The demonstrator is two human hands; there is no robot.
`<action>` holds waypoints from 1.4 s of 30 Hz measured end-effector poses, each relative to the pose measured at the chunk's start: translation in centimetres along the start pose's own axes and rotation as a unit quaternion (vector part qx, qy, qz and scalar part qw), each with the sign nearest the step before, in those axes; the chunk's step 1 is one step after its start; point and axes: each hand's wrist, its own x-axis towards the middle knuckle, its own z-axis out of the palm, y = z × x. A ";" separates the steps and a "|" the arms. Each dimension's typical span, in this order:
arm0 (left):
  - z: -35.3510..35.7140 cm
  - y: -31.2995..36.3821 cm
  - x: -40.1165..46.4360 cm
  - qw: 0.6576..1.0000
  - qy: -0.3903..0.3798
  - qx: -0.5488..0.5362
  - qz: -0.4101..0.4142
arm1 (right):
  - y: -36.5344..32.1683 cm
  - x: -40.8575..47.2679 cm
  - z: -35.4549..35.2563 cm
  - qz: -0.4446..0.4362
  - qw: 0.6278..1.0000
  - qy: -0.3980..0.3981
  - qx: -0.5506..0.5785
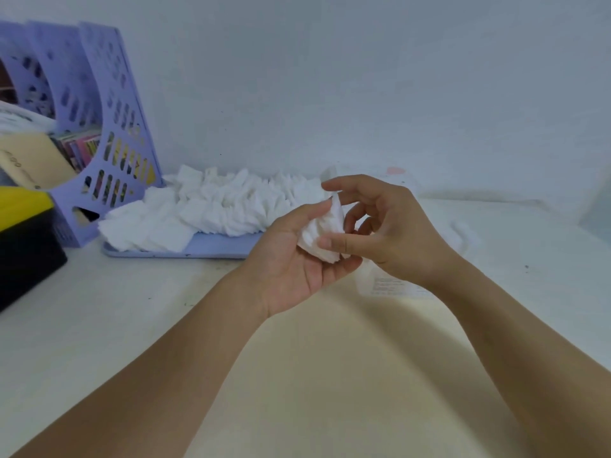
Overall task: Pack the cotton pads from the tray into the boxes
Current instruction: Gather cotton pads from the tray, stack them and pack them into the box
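Note:
A heap of white square cotton pads (215, 206) covers a lilac tray (211, 247) on the table, left of centre. In front of the tray's right end, my left hand (297, 259) holds a small stack of cotton pads (322, 231) in its curled fingers, palm up. My right hand (383, 226) is beside it, thumb and fingertips touching the stack from the right. A pale box with printed text (393, 285) lies flat under my right wrist, mostly hidden.
A lilac perforated file rack (109, 127) with books stands at the back left. A black and yellow case (26, 239) sits at the left edge. A white wall runs close behind the tray. White items (463, 226) lie at the right.

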 end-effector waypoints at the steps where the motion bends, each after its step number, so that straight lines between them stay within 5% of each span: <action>1: 0.1 0.0 0.0 1.000 0.005 -0.003 -0.001 | 0.1 0.0 -0.1 0.000 1.000 -0.001 0.006; 18: -0.4 0.3 0.5 0.997 0.065 -0.024 -0.020 | 0.3 0.2 -1.5 -0.020 0.999 0.032 0.026; 25: -0.3 0.2 0.4 0.997 0.043 -0.026 -0.055 | -0.5 0.1 -3.9 0.000 0.986 0.034 0.162; 29: 0.0 0.2 0.1 0.998 0.010 -0.006 -0.066 | -0.2 0.0 -2.8 0.028 0.993 -0.027 0.110; 42: -0.8 -0.3 0.5 0.996 -0.041 0.021 -0.076 | 0.2 0.1 -2.1 0.034 0.998 -0.040 0.045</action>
